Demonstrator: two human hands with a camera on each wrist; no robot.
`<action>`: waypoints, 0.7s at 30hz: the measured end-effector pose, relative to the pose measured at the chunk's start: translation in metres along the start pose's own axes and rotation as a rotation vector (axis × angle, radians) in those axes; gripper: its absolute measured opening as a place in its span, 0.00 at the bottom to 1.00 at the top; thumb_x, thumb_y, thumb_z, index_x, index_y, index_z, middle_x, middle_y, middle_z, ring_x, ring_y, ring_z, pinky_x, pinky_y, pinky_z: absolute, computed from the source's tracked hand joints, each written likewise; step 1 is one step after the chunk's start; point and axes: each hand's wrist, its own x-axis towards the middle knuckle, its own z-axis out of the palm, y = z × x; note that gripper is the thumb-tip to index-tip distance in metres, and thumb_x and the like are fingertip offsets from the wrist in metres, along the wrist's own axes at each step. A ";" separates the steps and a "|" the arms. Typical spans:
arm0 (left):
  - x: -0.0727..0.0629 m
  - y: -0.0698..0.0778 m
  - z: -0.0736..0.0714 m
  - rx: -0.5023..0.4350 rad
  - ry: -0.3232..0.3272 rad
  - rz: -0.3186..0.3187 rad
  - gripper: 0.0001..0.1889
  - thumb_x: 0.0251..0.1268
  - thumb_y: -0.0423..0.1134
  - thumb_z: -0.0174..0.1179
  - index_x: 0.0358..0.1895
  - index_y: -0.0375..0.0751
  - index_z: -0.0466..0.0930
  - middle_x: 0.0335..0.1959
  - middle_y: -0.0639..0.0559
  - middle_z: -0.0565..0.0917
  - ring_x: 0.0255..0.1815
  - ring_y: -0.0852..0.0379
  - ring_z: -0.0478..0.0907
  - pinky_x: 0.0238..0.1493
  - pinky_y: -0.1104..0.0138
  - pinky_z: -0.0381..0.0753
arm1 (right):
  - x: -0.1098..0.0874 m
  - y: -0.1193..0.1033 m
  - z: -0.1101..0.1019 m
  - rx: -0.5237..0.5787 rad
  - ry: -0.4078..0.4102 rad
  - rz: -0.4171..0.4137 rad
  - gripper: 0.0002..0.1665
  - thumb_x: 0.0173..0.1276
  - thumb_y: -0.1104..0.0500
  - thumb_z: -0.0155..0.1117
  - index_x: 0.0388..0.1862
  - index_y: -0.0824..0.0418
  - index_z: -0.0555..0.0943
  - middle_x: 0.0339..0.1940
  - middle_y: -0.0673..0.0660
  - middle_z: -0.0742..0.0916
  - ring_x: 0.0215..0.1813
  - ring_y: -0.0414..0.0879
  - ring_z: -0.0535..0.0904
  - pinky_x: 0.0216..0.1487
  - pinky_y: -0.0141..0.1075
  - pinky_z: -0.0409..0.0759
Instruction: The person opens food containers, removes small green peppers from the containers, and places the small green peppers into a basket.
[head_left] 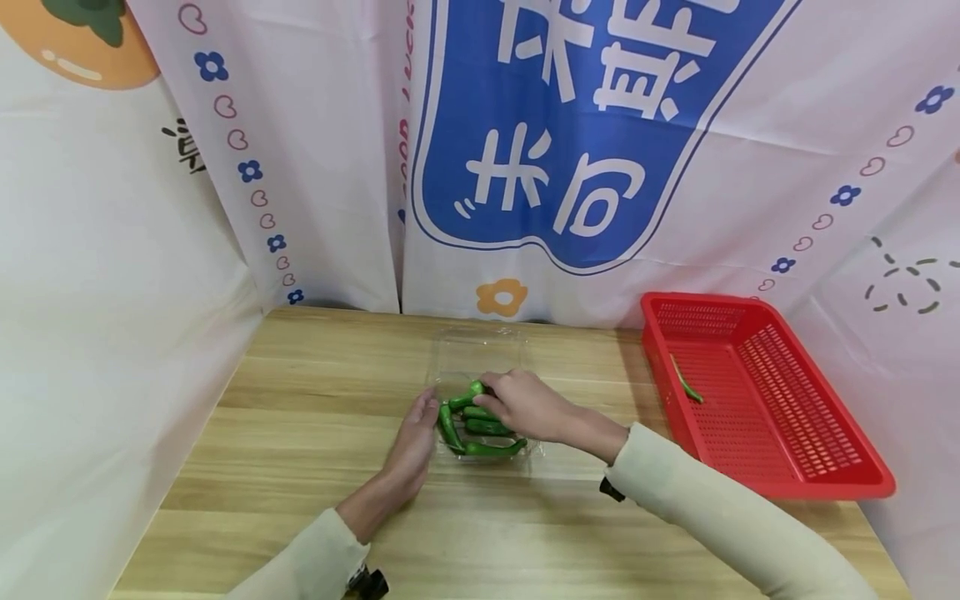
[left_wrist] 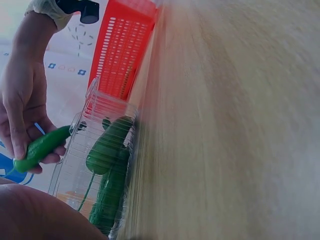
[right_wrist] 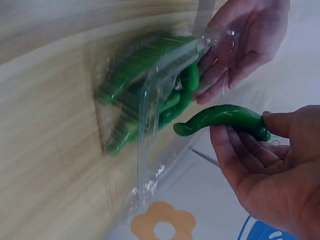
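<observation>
My right hand (head_left: 528,406) pinches a green chili pepper (right_wrist: 225,118) between thumb and fingers, above a clear plastic clamshell box (head_left: 480,350). In the right wrist view the right hand (right_wrist: 280,165) holds the pepper just outside the box's rim. Several more green peppers (head_left: 487,427) lie inside the box, whose lid is folded back toward the wall. My left hand (head_left: 414,442) rests against the box's left side with fingers fairly straight. The left wrist view shows the peppers (left_wrist: 107,155) through the clear wall.
A red perforated basket (head_left: 776,479) stands on the right side of the wooden table (head_left: 300,450). One slim green pepper (head_left: 686,382) lies in it. Printed cloth (head_left: 337,167) hangs behind the table and along both sides.
</observation>
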 end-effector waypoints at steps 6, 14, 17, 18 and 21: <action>0.000 -0.001 0.000 0.003 0.006 0.001 0.32 0.91 0.46 0.33 0.87 0.39 0.39 0.88 0.37 0.39 0.88 0.34 0.32 0.84 0.36 0.34 | -0.009 0.003 -0.014 -0.040 0.025 0.008 0.15 0.83 0.59 0.61 0.31 0.55 0.75 0.18 0.45 0.72 0.18 0.34 0.65 0.23 0.28 0.65; -0.001 -0.001 0.000 0.010 0.002 -0.002 0.32 0.91 0.45 0.33 0.88 0.41 0.39 0.89 0.38 0.38 0.87 0.34 0.32 0.84 0.36 0.34 | -0.017 0.009 -0.037 -0.090 0.060 0.008 0.16 0.82 0.57 0.62 0.30 0.56 0.74 0.19 0.44 0.70 0.21 0.34 0.64 0.25 0.27 0.65; -0.001 -0.001 0.000 0.006 0.000 -0.001 0.32 0.91 0.45 0.33 0.88 0.41 0.38 0.89 0.37 0.38 0.87 0.34 0.32 0.84 0.36 0.34 | -0.020 0.011 -0.046 -0.098 0.087 0.017 0.14 0.81 0.58 0.63 0.32 0.57 0.76 0.20 0.44 0.71 0.22 0.35 0.65 0.24 0.28 0.65; -0.001 -0.001 0.000 0.005 0.000 0.000 0.32 0.91 0.45 0.33 0.87 0.40 0.38 0.89 0.37 0.38 0.88 0.34 0.32 0.84 0.36 0.34 | -0.021 0.012 -0.049 -0.099 0.093 0.025 0.13 0.81 0.58 0.64 0.33 0.57 0.76 0.20 0.45 0.71 0.22 0.35 0.65 0.25 0.28 0.65; 0.000 -0.002 -0.001 0.003 0.001 0.002 0.32 0.91 0.45 0.33 0.87 0.41 0.39 0.89 0.37 0.38 0.88 0.34 0.32 0.84 0.37 0.34 | -0.024 0.017 -0.056 -0.095 0.118 0.044 0.12 0.80 0.59 0.65 0.33 0.58 0.77 0.21 0.45 0.72 0.22 0.37 0.67 0.25 0.29 0.67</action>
